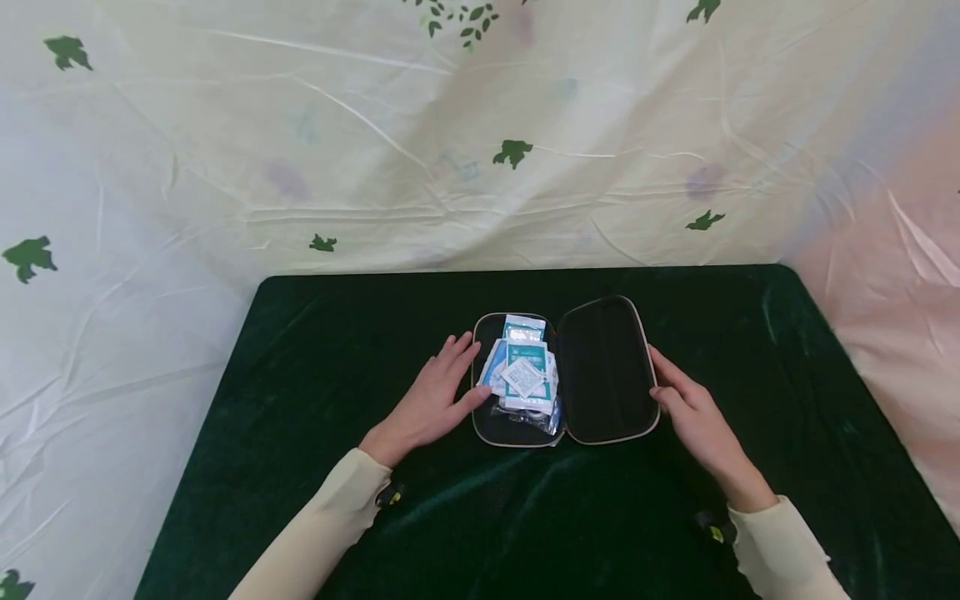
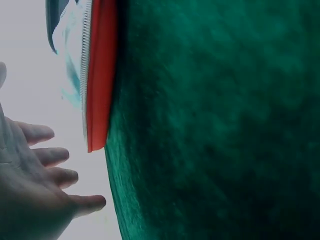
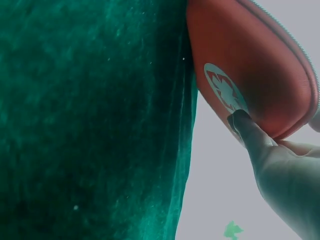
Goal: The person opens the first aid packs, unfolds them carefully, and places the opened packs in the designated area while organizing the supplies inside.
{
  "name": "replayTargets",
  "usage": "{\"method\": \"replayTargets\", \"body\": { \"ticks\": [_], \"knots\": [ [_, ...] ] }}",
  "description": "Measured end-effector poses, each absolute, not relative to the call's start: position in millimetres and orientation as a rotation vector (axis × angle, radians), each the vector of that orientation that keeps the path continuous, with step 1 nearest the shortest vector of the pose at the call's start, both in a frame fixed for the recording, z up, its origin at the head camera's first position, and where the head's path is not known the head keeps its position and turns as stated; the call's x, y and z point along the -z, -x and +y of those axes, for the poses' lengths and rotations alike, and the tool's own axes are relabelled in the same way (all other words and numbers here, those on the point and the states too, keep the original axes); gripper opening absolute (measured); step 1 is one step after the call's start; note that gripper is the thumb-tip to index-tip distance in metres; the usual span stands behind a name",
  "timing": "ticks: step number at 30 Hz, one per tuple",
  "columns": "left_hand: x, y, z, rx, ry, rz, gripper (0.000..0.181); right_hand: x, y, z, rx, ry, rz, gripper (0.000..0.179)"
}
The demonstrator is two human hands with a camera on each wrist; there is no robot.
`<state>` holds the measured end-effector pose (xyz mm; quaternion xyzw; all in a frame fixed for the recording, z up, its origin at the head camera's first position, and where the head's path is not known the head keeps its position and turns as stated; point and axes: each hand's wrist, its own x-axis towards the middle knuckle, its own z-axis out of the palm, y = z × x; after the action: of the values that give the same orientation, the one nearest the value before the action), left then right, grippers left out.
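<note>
A zip case (image 1: pixel 609 375) lies unfolded on the table, its inside black and its outer shell (image 3: pixel 270 75) red with a pale emblem. In its left half sit teal-and-white sachets (image 1: pixel 528 375), loosely piled, with a clear plastic packet (image 1: pixel 536 417) below them. My left hand (image 1: pixel 431 396) is spread at the case's left rim, fingers fairly straight, thumb reaching over the edge toward the sachets. At the far side, my right hand (image 1: pixel 693 417) grips the outer edge of the raised lid; in the right wrist view one digit presses against the red outside near the emblem.
A dark green velvet cloth (image 1: pixel 337 358) covers the table. Its back edge meets a pale hanging curtain (image 1: pixel 465 208) with green bird prints, which continues along both sides. A dark wrist camera (image 1: pixel 390 495) is strapped by the left sleeve.
</note>
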<state>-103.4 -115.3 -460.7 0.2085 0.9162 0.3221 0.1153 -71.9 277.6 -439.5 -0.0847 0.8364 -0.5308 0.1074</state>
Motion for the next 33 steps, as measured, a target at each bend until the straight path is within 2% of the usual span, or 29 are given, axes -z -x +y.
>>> {"method": "replayTargets", "body": {
  "ticks": [10, 26, 33],
  "knots": [
    [466.4, 103.3, -114.2, -0.709, -0.586, 2.624, 0.105, 447.8, 80.0, 287.0, 1.56, 0.266, 2.422, 0.063],
    [474.3, 99.7, -115.9, -0.588, -0.609, 2.625, 0.115, 453.2, 96.4, 299.3, 1.278, 0.221, 2.448, 0.069],
    [476.7, 99.9, -116.0, -0.584, -0.617, 2.627, 0.116, 458.5, 100.0, 300.0, 1.127, 0.163, 2.481, 0.079]
  ]
}}
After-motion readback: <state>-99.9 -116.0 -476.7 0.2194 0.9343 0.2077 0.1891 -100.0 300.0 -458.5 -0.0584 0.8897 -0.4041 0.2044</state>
